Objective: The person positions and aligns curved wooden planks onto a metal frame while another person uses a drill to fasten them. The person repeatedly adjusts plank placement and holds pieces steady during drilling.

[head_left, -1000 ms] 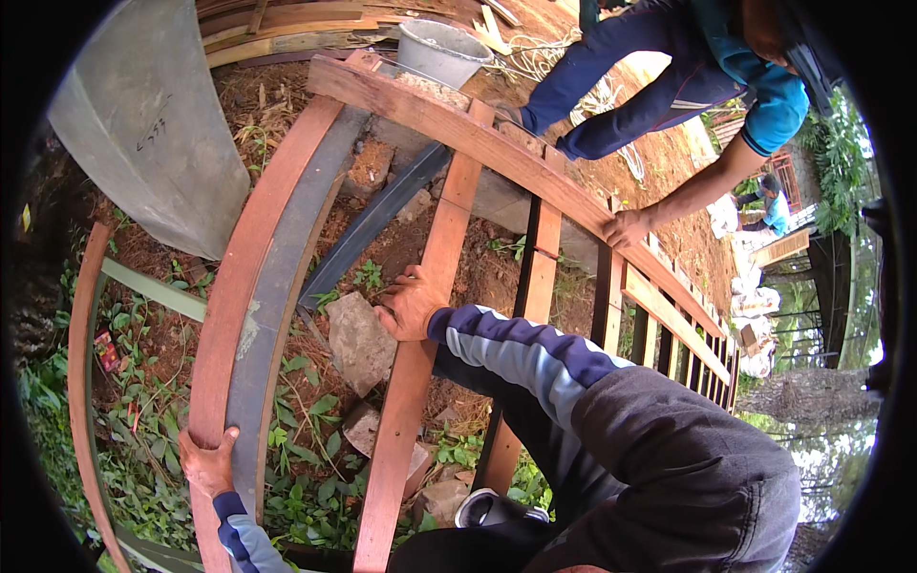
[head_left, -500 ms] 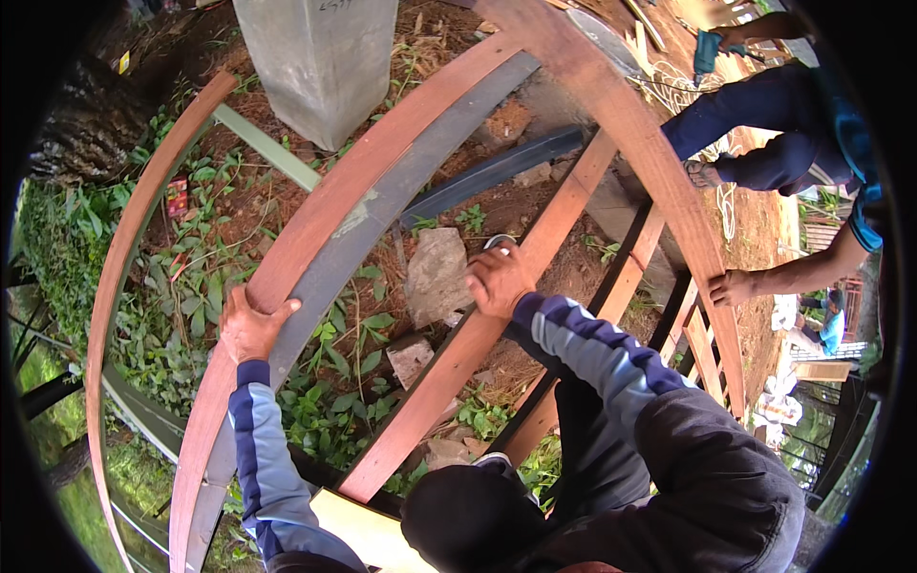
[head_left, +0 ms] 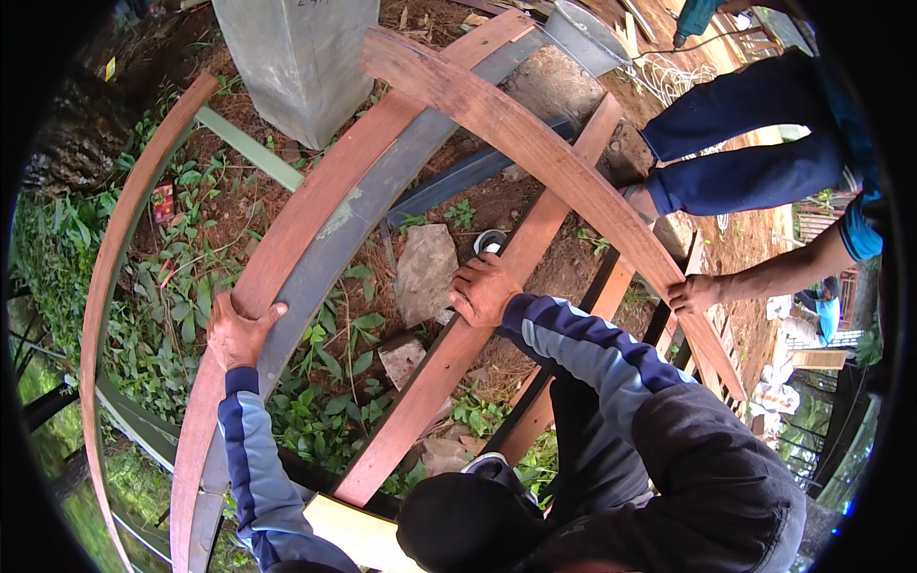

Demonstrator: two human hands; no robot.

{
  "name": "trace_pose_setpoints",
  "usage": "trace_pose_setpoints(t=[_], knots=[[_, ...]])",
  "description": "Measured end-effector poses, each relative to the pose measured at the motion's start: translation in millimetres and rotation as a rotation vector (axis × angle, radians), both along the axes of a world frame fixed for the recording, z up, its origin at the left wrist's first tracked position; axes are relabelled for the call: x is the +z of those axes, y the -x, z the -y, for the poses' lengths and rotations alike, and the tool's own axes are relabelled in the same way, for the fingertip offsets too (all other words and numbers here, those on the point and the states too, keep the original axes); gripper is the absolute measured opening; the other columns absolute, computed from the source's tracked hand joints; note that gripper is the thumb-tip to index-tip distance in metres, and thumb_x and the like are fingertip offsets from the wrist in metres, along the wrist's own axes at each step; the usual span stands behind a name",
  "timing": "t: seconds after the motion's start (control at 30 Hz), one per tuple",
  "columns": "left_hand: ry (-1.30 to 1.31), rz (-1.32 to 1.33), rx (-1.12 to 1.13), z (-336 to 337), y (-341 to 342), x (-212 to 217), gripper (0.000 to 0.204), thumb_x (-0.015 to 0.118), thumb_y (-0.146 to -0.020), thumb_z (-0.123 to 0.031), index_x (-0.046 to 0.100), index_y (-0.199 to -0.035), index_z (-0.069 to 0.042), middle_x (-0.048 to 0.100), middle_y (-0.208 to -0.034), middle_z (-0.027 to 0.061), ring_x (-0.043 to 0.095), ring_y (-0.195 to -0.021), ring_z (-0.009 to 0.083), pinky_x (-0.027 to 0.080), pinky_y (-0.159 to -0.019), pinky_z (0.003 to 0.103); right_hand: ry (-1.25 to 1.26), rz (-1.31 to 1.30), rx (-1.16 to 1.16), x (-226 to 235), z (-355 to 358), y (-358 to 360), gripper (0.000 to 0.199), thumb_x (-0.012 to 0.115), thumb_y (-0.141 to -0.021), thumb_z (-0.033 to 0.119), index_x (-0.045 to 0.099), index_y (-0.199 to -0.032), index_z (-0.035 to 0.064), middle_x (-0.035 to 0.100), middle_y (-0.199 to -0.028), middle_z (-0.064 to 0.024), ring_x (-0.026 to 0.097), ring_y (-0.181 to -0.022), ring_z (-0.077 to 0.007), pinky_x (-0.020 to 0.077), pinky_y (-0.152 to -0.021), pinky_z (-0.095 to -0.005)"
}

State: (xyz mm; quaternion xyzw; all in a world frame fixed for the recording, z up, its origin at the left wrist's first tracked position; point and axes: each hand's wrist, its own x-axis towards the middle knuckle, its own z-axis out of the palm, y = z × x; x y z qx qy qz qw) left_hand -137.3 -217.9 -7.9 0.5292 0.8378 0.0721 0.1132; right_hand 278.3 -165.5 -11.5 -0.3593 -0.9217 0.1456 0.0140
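Note:
My left hand is closed over a long reddish wooden plank, its thumb reaching onto the grey beam alongside. Near the middle, my right hand curls its fingers over the edge of a second wooden plank. A third plank crosses above the far ends of both. A co-worker's hand grips that crossing plank near its right end. The co-worker's other hand, partly cut off at the upper right, holds a teal power drill.
A grey concrete post stands at the far left, near a green crossbar and an outer curved plank. Rocks and leafy plants lie beneath the frame. A grey basin and coiled cable are at the back.
The crossing plank has shifted left, and its far end now lies over the left plank. The co-worker's gripping hand moved left with it, and the drill rose. My hands keep their holds.

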Motion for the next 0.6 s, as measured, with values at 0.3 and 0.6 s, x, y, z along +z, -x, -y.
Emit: trace_pose_setpoints(t=[0.3, 0.6], knots=[[-0.089, -0.049, -0.038, 1.5, -0.8, 1.7, 0.092, 0.077, -0.049, -0.071, 0.054, -0.105, -0.002, 0.064, -0.098, 0.0185, 0.062, -0.091, 0.0385, 0.049, -0.081, 0.047, -0.024, 0.013, 0.0, 4.4, 0.5, 5.1, 0.036, 0.047, -0.091, 0.032, 0.068, -0.079, 0.0051, 0.066, -0.082, -0.0091, 0.058, -0.082, -0.0271, 0.04, -0.081, -0.0402], [-0.096, -0.036, -0.029, 0.6, -1.4, 4.3, 0.09, 0.078, -0.049, -0.07, 0.056, -0.106, -0.003, 0.064, -0.097, 0.0177, 0.063, -0.091, 0.0365, 0.05, -0.082, 0.045, -0.041, 0.043, 0.004, 2.4, 0.0, 5.2, 0.035, 0.046, -0.09, 0.031, 0.069, -0.081, 0.0058, 0.067, -0.083, -0.0081, 0.059, -0.083, -0.0254, 0.0403, -0.078, -0.0388]])
